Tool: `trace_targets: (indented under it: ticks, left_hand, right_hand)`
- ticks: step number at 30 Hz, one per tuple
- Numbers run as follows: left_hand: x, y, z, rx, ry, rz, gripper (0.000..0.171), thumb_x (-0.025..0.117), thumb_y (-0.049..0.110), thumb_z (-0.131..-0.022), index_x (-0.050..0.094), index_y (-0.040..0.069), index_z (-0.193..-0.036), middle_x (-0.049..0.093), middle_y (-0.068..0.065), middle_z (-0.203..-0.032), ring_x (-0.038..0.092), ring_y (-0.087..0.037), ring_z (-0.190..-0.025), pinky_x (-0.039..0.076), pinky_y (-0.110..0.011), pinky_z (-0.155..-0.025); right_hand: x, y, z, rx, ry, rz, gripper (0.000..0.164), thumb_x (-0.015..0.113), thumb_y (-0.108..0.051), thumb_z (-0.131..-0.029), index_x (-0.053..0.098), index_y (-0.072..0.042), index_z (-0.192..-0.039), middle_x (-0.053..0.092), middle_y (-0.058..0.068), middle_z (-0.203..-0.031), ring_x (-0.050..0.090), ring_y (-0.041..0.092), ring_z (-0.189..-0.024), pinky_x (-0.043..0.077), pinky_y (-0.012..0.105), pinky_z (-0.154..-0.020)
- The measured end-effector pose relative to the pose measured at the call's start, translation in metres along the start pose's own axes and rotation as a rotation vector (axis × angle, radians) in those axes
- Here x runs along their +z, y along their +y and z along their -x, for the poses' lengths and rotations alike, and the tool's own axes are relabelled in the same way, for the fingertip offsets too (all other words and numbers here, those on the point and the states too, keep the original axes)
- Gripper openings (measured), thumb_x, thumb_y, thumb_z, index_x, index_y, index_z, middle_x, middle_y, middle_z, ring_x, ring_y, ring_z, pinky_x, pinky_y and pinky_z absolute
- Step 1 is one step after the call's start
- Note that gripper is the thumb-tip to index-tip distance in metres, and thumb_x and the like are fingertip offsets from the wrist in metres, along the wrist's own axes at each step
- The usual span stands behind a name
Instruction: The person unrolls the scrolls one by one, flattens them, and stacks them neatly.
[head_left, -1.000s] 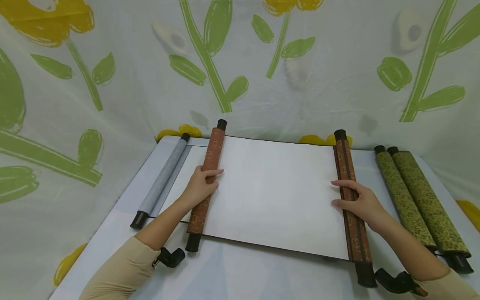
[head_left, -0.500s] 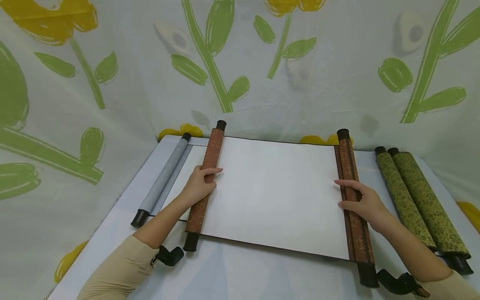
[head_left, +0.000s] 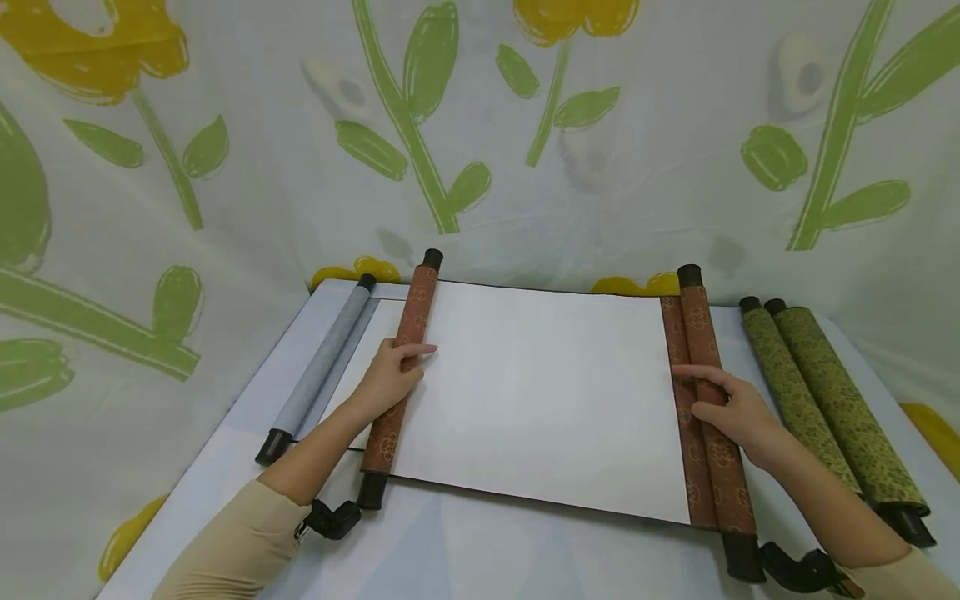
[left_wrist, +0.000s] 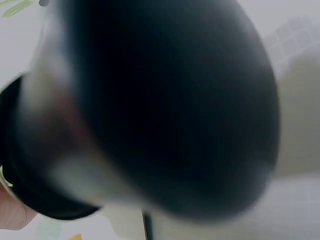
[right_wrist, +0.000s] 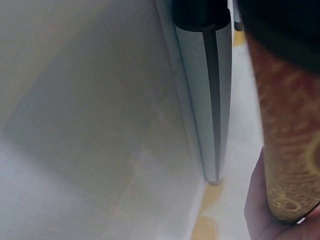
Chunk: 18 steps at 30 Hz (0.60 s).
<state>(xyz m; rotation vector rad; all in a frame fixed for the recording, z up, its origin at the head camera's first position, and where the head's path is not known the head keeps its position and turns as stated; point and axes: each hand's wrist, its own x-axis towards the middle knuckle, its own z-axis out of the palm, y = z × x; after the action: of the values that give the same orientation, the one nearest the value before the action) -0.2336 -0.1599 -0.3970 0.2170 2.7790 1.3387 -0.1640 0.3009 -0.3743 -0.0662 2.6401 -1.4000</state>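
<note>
Flower-print cloth (head_left: 660,183) is hanging behind everything, white table (head_left: 525,554) is sitting under it all, and the open scroll (head_left: 540,392) is lying mid-table, its blank white face spreading between both hands. Two green patterned scrolls (head_left: 849,408) are lying rolled, side by side, off to the right; a grey scroll (head_left: 322,362) is lying at left with some of its sheet showing, seemingly running under the open one. Left roller (head_left: 417,310) and right roller (head_left: 697,321), both red-brown, are bounding the sheet, with a flat brown strip (head_left: 678,350) showing along the inner side of the right one. Left hand (head_left: 385,381) is gripping its roller about midway, index finger lying across it; right hand (head_left: 744,417) is curving round its own, index finger reaching onto the strip, thumb resting on the roller. Black end caps (head_left: 744,558) are sticking out past both rollers. Left wrist view isn't helping — a blurred dark shape is blocking most of it. I'm reading the step as working the sheet's spread by its rollers; can't tell whether it's opening or closing. Next move is probably calling for an even turn on the right roller — left one holding steady, edges staying square.
</note>
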Motion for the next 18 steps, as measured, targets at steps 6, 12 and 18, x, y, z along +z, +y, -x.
trace_targets:
  ticks: [6, 12, 18]
  left_hand:
    - [0.0001, 0.0025, -0.0012, -0.004, -0.010, -0.058, 0.037, 0.046, 0.007, -0.093, 0.063, 0.009, -0.126, 0.025, -0.033, -0.139, 0.044, -0.028, -0.085, 0.040, -0.029, -0.065]
    - [-0.0040, -0.0009, -0.0045, -0.020, -0.013, -0.029, 0.040, 0.060, 0.011, -0.091, 0.059, 0.008, -0.130, 0.029, -0.033, -0.139, 0.044, -0.041, -0.113, 0.045, -0.044, -0.083]
    - [-0.0075, -0.0036, -0.0049, -0.033, -0.028, -0.024, 0.048, 0.068, 0.012, -0.086, 0.057, 0.010, -0.132, 0.033, -0.033, -0.137, 0.042, -0.042, -0.121, 0.042, -0.049, -0.092]
  right_hand:
    - [0.0002, 0.0028, -0.0022, 0.011, 0.000, -0.036, 0.053, 0.056, -0.005, -0.090, 0.044, -0.009, -0.141, 0.018, 0.030, -0.151, 0.017, 0.047, -0.135, 0.033, 0.052, -0.088]
    - [-0.0032, 0.0070, -0.0019, 0.016, 0.019, -0.082, 0.059, 0.068, -0.021, -0.088, 0.045, -0.021, -0.142, 0.018, 0.022, -0.153, 0.015, 0.046, -0.137, 0.031, 0.055, -0.098]
    - [-0.0031, 0.0081, -0.0039, 0.006, 0.037, -0.104, 0.061, 0.072, -0.024, -0.084, 0.048, -0.021, -0.140, 0.020, 0.021, -0.153, 0.011, 0.047, -0.139, 0.022, 0.064, -0.101]
